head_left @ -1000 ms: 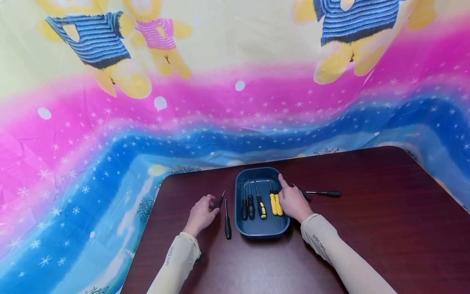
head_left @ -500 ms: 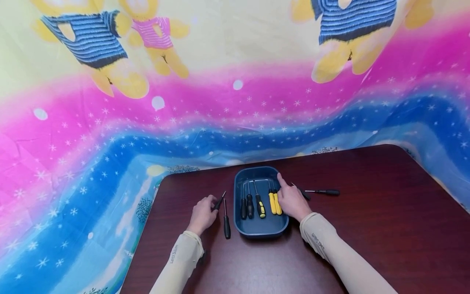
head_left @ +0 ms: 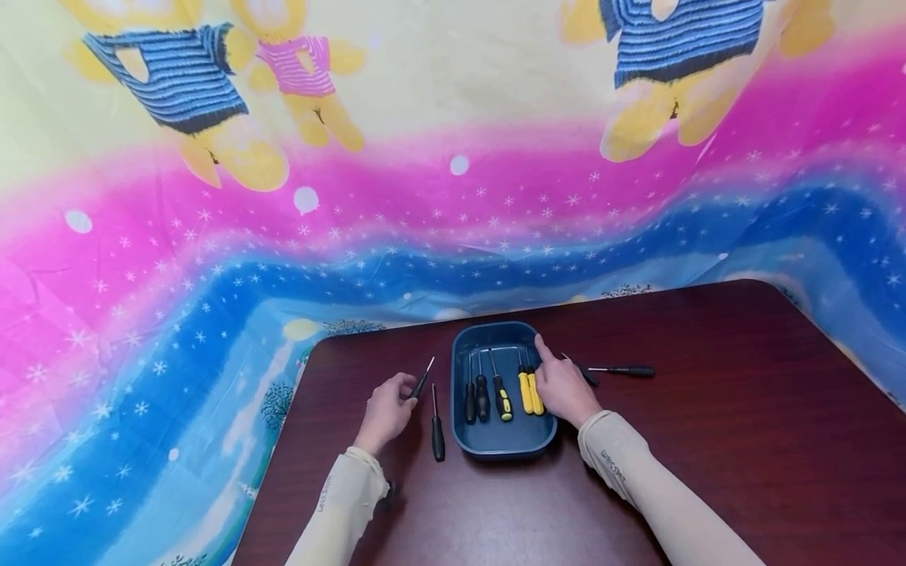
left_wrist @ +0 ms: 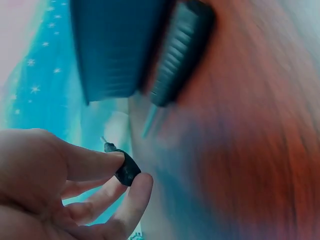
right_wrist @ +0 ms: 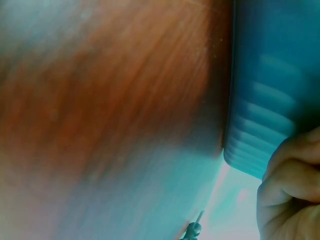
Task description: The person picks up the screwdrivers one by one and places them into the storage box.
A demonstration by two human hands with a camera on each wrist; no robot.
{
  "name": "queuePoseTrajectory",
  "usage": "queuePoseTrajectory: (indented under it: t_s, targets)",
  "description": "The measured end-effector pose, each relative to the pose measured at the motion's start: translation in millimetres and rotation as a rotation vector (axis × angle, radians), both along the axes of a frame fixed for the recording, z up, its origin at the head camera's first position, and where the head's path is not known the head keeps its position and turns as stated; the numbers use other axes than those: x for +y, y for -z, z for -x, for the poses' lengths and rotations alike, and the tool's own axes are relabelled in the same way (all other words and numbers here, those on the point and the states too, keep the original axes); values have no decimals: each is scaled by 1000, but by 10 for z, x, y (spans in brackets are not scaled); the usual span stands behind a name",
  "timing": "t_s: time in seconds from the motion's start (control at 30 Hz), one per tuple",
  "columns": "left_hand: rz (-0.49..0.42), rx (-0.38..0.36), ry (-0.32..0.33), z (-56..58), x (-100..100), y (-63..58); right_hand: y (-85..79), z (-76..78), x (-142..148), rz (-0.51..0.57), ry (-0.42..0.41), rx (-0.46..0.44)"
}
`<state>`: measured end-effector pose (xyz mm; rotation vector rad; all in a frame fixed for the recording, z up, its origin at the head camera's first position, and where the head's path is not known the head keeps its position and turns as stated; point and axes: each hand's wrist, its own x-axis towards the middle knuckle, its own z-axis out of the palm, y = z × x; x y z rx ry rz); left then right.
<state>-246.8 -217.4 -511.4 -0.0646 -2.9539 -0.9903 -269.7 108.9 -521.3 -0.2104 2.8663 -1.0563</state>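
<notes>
In the head view my left hand (head_left: 384, 415) pinches a small black-handled screwdriver (head_left: 421, 384), its thin shaft pointing up and away. The left wrist view shows the screwdriver's dark handle (left_wrist: 128, 171) between thumb and fingertips. Just right of it, a second black screwdriver (head_left: 438, 439) lies beside a dark blue tray (head_left: 504, 453). Inside the tray are black-handled screwdrivers (head_left: 483, 398), a black-and-yellow one (head_left: 504, 401) and two yellow-handled ones (head_left: 528, 393). My right hand (head_left: 568, 391) grips the tray's right rim, fingers bent against the outer wall; its thumb is hidden.
Right of the tray, another black screwdriver (head_left: 632, 371) lies on the dark red-brown table (head_left: 743, 424). A further dark handle (head_left: 591, 376) shows partly behind the right hand. A printed cloth (head_left: 425, 204) hangs behind the table's far edge.
My left hand has closed its fingertips on the small screwdriver and raised it slightly, its tip now higher in the head view. The right hand and the tray have stayed in place.
</notes>
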Motion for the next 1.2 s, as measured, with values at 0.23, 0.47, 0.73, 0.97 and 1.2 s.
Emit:
queuePoseTrajectory:
  t_s: [0.23, 0.47, 0.73, 0.97, 1.2]
  targets:
    - [-314, -120, 3, -22, 30, -112, 21, 5, -2, 1, 2, -5]
    - [-515, -163, 33, -13, 61, -173, 30, 13, -1, -7, 6, -8]
    - [-557, -167, 36, -5, 55, -200, 33, 15, 11, -9, 3, -3]
    - [-533, -180, 14, -3, 14, -144, 25, 12, 9, -23, 5, -3]
    - [-542, -198, 18, 8, 5, -128, 20, 7, 6, -23, -3, 0]
